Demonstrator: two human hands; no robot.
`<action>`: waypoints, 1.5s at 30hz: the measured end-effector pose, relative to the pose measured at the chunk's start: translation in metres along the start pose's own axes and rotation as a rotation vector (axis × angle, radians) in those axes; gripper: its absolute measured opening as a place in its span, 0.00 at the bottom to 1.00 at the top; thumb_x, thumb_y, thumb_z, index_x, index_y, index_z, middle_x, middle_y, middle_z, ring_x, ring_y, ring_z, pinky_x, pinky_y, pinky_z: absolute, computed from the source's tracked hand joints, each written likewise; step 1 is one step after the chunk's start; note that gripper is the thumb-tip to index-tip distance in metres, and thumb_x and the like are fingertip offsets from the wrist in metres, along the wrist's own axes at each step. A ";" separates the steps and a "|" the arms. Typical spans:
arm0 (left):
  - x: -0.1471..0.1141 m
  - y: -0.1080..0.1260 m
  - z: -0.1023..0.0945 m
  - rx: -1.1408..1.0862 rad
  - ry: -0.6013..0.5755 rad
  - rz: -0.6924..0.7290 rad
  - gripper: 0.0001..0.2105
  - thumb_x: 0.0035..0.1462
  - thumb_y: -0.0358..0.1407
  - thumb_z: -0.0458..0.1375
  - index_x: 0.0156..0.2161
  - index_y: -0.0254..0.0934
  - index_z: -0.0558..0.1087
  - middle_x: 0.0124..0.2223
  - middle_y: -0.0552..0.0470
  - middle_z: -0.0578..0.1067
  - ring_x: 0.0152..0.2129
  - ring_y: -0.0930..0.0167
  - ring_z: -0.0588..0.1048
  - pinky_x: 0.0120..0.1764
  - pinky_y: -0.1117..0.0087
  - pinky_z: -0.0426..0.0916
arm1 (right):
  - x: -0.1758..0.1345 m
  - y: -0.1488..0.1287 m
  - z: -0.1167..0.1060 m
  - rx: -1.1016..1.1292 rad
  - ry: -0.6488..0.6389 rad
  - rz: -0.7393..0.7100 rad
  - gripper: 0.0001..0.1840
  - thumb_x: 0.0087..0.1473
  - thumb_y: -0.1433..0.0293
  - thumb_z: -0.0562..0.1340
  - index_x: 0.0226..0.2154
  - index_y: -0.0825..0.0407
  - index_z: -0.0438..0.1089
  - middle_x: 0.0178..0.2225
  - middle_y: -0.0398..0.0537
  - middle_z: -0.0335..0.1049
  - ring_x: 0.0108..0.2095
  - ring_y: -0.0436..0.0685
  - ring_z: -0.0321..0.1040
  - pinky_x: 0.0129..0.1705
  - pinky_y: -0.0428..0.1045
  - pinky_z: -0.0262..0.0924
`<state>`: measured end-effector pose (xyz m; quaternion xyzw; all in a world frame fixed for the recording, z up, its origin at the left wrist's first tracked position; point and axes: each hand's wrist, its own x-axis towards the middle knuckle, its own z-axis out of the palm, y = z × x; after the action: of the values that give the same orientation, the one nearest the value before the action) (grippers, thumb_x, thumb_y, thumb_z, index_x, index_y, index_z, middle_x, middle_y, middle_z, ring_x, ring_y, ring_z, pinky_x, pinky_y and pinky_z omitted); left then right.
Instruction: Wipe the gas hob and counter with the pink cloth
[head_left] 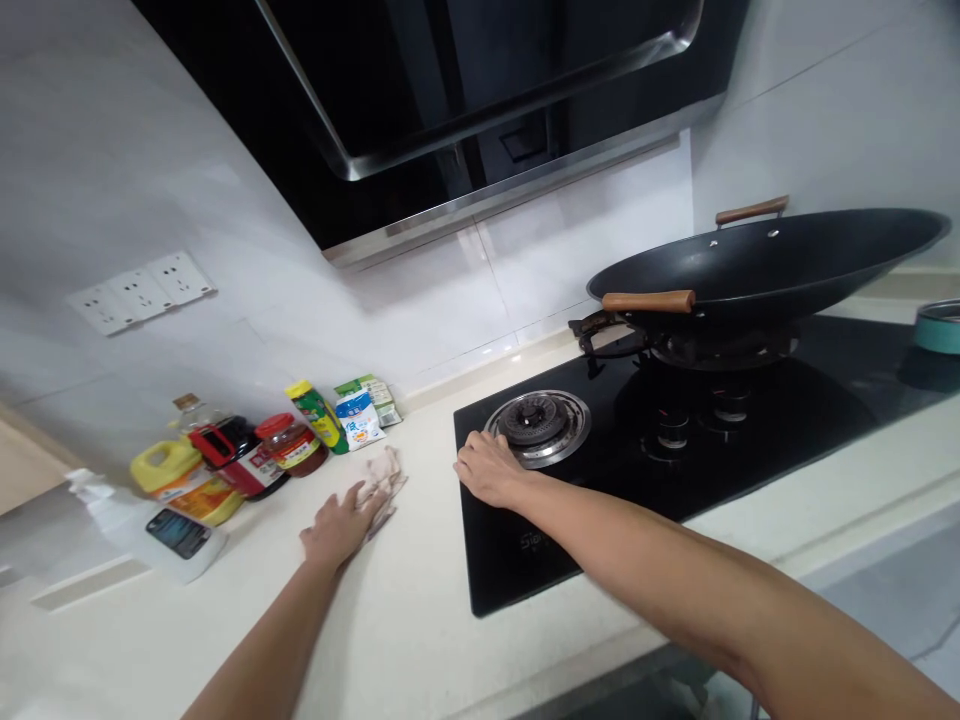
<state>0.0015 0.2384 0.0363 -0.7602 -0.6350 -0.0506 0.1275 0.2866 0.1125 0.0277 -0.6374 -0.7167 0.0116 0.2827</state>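
My left hand (336, 528) lies low on the pale counter, its fingers on a crumpled, light-coloured cloth (384, 478) that spreads out past the thumb side. How much of the cloth is under the palm is hidden. My right hand (489, 470) is at the left edge of the black glass cooktop (555, 520), its fingers curled and close together beside the round left burner (538, 420). Anything beneath those fingers is out of sight.
A black wok (765, 265) with wooden handles sits on the right burner. Left along the wall stand a white spray bottle (150, 530), a yellow jug (187, 480), a dark sauce bottle (240, 455), a red-lidded jar (292, 445) and seasoning packets (360, 418). A range hood (480, 110) hangs above.
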 end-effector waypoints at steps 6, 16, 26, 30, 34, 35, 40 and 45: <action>-0.044 0.087 -0.012 -0.081 -0.022 0.165 0.28 0.65 0.56 0.46 0.67 0.53 0.59 0.68 0.41 0.62 0.65 0.54 0.59 0.58 0.43 0.59 | 0.002 0.002 0.001 0.001 0.041 0.063 0.24 0.70 0.63 0.44 0.46 0.52 0.73 0.50 0.55 0.66 0.51 0.61 0.59 0.51 0.57 0.52; -0.121 0.094 -0.030 -0.182 0.045 0.462 0.21 0.65 0.48 0.53 0.61 0.51 0.67 0.64 0.44 0.66 0.62 0.55 0.62 0.57 0.46 0.62 | 0.000 0.006 0.001 -0.042 0.100 0.102 0.24 0.71 0.63 0.43 0.44 0.51 0.74 0.50 0.53 0.67 0.50 0.60 0.59 0.51 0.56 0.52; -0.177 0.054 -0.052 -0.334 -0.035 0.591 0.19 0.62 0.49 0.56 0.57 0.50 0.71 0.62 0.47 0.68 0.58 0.58 0.68 0.56 0.52 0.65 | -0.011 -0.006 0.004 -0.076 0.056 -0.031 0.23 0.70 0.63 0.47 0.42 0.53 0.75 0.48 0.54 0.68 0.49 0.59 0.59 0.50 0.55 0.50; -0.135 0.067 -0.034 -0.284 0.005 0.520 0.22 0.64 0.50 0.54 0.60 0.49 0.69 0.67 0.44 0.65 0.63 0.57 0.64 0.60 0.50 0.60 | -0.010 -0.007 0.002 -0.087 0.049 -0.025 0.22 0.71 0.63 0.47 0.42 0.53 0.75 0.48 0.53 0.68 0.49 0.59 0.60 0.50 0.55 0.50; -0.077 0.088 -0.016 -0.222 0.018 0.459 0.25 0.65 0.51 0.53 0.64 0.49 0.66 0.68 0.43 0.64 0.67 0.59 0.58 0.61 0.52 0.57 | -0.008 -0.005 0.002 -0.075 0.065 -0.012 0.22 0.71 0.63 0.46 0.44 0.52 0.73 0.48 0.52 0.68 0.50 0.58 0.59 0.50 0.54 0.50; -0.063 0.093 -0.012 -0.216 0.021 0.443 0.25 0.65 0.51 0.52 0.65 0.49 0.65 0.68 0.44 0.64 0.68 0.60 0.57 0.61 0.52 0.57 | -0.007 -0.005 0.001 -0.062 0.068 -0.006 0.21 0.71 0.63 0.46 0.44 0.52 0.72 0.48 0.51 0.67 0.50 0.58 0.59 0.50 0.54 0.50; 0.003 0.114 0.000 -0.185 -0.001 0.356 0.27 0.67 0.54 0.47 0.67 0.51 0.61 0.69 0.45 0.62 0.67 0.57 0.57 0.61 0.48 0.55 | -0.002 -0.001 0.000 0.015 0.056 0.042 0.19 0.71 0.63 0.46 0.46 0.51 0.70 0.50 0.51 0.66 0.50 0.57 0.59 0.51 0.54 0.51; 0.061 0.126 0.004 -0.170 -0.016 0.268 0.29 0.65 0.58 0.45 0.67 0.54 0.60 0.68 0.46 0.63 0.66 0.53 0.58 0.59 0.46 0.57 | -0.002 0.001 0.000 -0.022 0.004 -0.016 0.21 0.71 0.62 0.47 0.45 0.52 0.72 0.49 0.53 0.66 0.49 0.60 0.58 0.51 0.57 0.52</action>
<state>0.1354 0.2770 0.0302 -0.8466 -0.5223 -0.0806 0.0632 0.2874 0.1112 0.0268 -0.6347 -0.7213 0.0003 0.2771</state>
